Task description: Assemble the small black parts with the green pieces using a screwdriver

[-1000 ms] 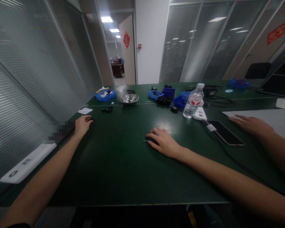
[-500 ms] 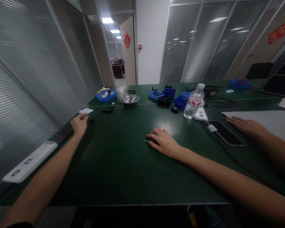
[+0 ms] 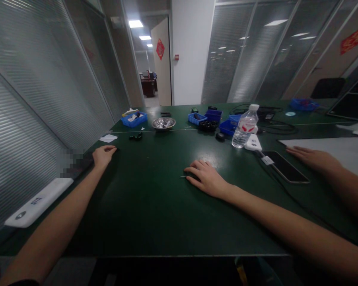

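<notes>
My left hand [image 3: 103, 155] reaches far out to the left on the green table [image 3: 155, 214]. Its fingers are curled together, with the tips at a small dark piece [image 3: 115, 149] that I cannot make out clearly. My right hand [image 3: 205, 178] lies palm down near the middle of the table. Its fingers are spread, slightly bent over a small dark object [image 3: 191, 177] that is mostly hidden. A thin pin or wire [image 3: 182, 176] sticks out to the left from under the fingers.
Another person's hand [image 3: 313, 159] rests flat at the right beside a phone [image 3: 285, 167] with a cable. Further back stand a water bottle [image 3: 244, 127], a metal bowl [image 3: 163, 123], blue bins [image 3: 133, 119] and black parts [image 3: 208, 126]. A white bar [image 3: 37, 201] lies at the left edge.
My left hand drew back to the left half a second ago and has now returned right to the small dark piece. My right hand has stayed in place.
</notes>
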Available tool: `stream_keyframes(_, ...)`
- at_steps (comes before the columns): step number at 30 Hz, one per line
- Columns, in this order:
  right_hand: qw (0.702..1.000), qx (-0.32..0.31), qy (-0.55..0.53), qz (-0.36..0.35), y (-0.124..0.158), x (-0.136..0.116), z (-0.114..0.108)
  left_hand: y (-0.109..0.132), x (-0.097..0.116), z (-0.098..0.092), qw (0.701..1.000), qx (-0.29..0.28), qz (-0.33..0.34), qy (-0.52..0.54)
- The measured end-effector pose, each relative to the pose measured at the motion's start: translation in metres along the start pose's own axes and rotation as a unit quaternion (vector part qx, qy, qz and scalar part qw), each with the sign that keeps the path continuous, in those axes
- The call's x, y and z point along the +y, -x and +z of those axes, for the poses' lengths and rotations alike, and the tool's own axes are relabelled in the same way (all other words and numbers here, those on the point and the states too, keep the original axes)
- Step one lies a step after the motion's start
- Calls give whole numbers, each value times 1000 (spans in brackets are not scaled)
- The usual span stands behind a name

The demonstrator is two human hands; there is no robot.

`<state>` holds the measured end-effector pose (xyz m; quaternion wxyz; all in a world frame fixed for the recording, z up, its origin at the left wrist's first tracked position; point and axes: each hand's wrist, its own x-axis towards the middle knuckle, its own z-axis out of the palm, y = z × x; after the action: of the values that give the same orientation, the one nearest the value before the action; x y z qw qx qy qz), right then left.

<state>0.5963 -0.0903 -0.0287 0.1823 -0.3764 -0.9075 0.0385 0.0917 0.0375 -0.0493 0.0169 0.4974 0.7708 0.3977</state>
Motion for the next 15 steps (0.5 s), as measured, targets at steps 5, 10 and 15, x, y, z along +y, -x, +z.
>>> stream_keyframes(5, 1000, 3, 1, -1, 0, 0, 1, -1, -1, 0, 1000, -12, -24, 5)
stream_keyframes(10, 1000, 1, 0, 0, 0, -2, -1, -3, -1, -1, 999, -24, -39, 14)
stream_keyframes(15, 1000, -2, -3, 0, 0, -2, -2, -6, -3, 2, 998, -28, -55, 22)
